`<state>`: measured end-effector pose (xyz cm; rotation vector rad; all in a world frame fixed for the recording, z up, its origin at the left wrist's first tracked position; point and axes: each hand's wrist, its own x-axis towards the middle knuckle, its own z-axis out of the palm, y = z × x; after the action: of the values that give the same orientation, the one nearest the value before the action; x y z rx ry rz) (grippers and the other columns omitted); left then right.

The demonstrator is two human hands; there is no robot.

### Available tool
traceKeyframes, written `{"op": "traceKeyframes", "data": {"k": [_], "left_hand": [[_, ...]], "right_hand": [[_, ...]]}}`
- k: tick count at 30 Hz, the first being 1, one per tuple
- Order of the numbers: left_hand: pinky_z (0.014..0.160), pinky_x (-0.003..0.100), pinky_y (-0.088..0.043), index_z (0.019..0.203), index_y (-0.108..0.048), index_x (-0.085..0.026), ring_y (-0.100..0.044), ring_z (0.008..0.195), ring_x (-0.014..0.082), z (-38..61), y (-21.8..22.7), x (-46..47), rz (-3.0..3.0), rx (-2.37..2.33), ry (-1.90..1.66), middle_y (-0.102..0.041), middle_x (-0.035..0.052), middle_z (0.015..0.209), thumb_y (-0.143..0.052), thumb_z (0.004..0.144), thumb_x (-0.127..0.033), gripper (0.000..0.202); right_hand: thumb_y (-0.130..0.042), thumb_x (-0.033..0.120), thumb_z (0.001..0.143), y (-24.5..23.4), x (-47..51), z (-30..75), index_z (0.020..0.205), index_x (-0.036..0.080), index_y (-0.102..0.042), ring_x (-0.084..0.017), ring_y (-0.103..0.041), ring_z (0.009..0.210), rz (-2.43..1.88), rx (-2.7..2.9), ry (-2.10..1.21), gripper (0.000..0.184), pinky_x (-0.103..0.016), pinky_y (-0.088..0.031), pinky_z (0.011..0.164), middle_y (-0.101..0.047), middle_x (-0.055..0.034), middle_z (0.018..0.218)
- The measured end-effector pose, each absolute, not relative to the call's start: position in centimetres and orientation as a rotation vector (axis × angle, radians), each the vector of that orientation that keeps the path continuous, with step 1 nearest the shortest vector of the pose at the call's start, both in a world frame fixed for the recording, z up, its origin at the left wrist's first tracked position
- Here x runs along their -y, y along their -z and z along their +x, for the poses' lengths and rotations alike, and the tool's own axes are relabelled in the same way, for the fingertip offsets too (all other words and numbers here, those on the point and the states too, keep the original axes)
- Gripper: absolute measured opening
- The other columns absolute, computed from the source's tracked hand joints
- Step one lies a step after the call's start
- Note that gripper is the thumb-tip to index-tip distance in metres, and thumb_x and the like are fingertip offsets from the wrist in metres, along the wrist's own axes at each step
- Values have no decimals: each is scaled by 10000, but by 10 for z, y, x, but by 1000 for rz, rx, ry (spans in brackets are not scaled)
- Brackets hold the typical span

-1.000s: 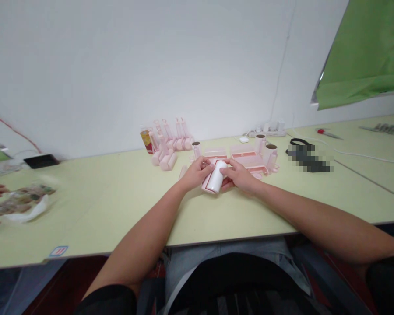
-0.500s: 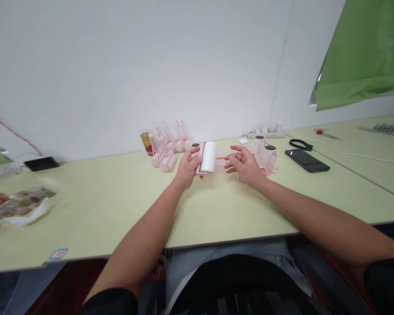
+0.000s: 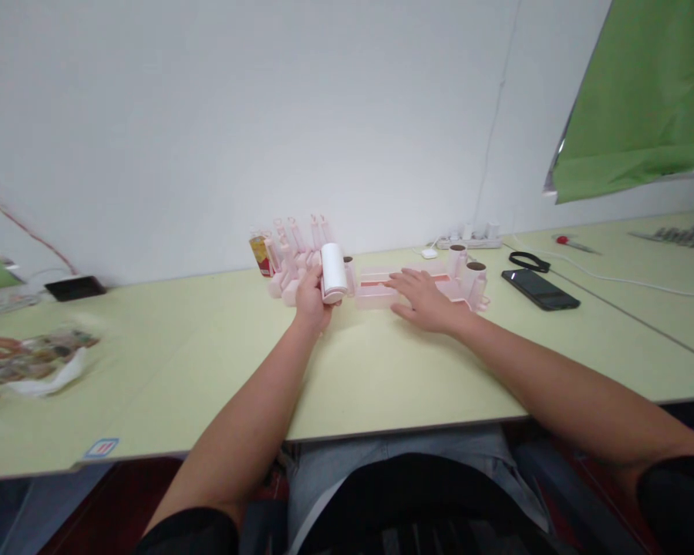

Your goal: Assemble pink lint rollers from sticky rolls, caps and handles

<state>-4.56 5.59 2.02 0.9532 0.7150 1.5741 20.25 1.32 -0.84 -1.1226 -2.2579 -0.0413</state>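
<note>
The person's left hand (image 3: 311, 299) is wrapped around a white cylindrical roll (image 3: 333, 266) with a pale pink plastic casing (image 3: 334, 297), held over the pale green counter (image 3: 208, 347) before some pale pink plastic handled pieces (image 3: 289, 266). The right hand (image 3: 421, 301), fingers apart, is at some long pale pink plastic trays (image 3: 373, 299); I can't tell whether it touches them.

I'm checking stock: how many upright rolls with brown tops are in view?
3. One roll, partly hidden, is just right of the left hand; a second roll and a nearer third roll stand right of the right hand. More may be hidden.
</note>
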Motion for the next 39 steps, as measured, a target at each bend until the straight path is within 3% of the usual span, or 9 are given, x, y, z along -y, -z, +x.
{"op": "traceKeyframes", "data": {"k": [2,4,8,12,17,23,27,31,39], "left_hand": [[340,173,-338,977,-573,-160,-548,460,96,-45,-18,-57,975,-750,-1585,-596,-19,656,-647,789,-430,337],[337,174,-332,979,-576,-160,-556,470,98,-45,-17,-56,984,-773,-1596,-615,-11,686,-658,780,-427,343],[351,171,-337,976,-576,-170,-570,493,101,-46,-19,-56,984,-778,-1630,-620,-16,703,-661,773,-419,332],[362,173,-346,994,-569,-185,-566,492,98,-49,-20,-59,967,-752,-1662,-593,-37,675,-652,775,-395,314],[381,179,-358,988,-568,-190,-553,492,96,-50,-18,-62,965,-776,-1654,-581,-42,654,-644,776,-394,304],[473,199,-428,990,-593,-162,-619,624,124,-45,-18,-61,1044,-784,-1673,-675,16,795,-647,769,-435,355],[514,197,-432,970,-602,-159,-612,632,113,-45,-15,-63,1085,-764,-1698,-669,5,783,-662,762,-420,339],[554,200,-441,922,-597,-149,-605,635,104,-46,-12,-65,1119,-741,-1704,-651,-3,768,-681,751,-400,315],[582,208,-445,906,-607,-150,-600,664,113,-45,-11,-63,1161,-750,-1711,-642,-3,785,-682,746,-391,299]], "right_hand": [[-543,426,893,13,-12,192,1456,237,-434,-400,-224,1449,-1222,2416,120,604,-686,-73,1130,-384,-130,1543],[-558,499,873,17,-11,183,1490,241,-384,-418,-155,1468,-1296,2500,146,690,-698,-21,1122,-340,-143,1565],[-555,506,872,15,-7,176,1464,236,-415,-409,-243,1429,-1351,2502,161,666,-702,-27,1115,-413,-158,1511],[-528,441,901,10,-3,177,1393,214,-488,-356,-426,1292,-1346,2396,198,543,-678,-84,1120,-539,-162,1375],[-573,405,875,16,0,176,1383,211,-498,-342,-429,1286,-1270,2440,136,549,-638,-141,1124,-541,-160,1368],[-572,342,874,18,6,171,1324,210,-549,-320,-463,1253,-1222,2453,71,469,-606,-161,1124,-598,-144,1287],[-568,344,875,15,14,168,1273,179,-583,-309,-513,1195,-1181,2462,10,431,-514,-303,1072,-620,-154,1235],[-570,339,860,13,22,167,1282,161,-555,-293,-553,1137,-1157,2438,-98,458,-424,-421,966,-606,-161,1258],[-594,335,831,15,21,173,1336,204,-480,-277,-601,1068,-1147,2199,-479,534,-415,-458,907,-624,-143,1237]]}}
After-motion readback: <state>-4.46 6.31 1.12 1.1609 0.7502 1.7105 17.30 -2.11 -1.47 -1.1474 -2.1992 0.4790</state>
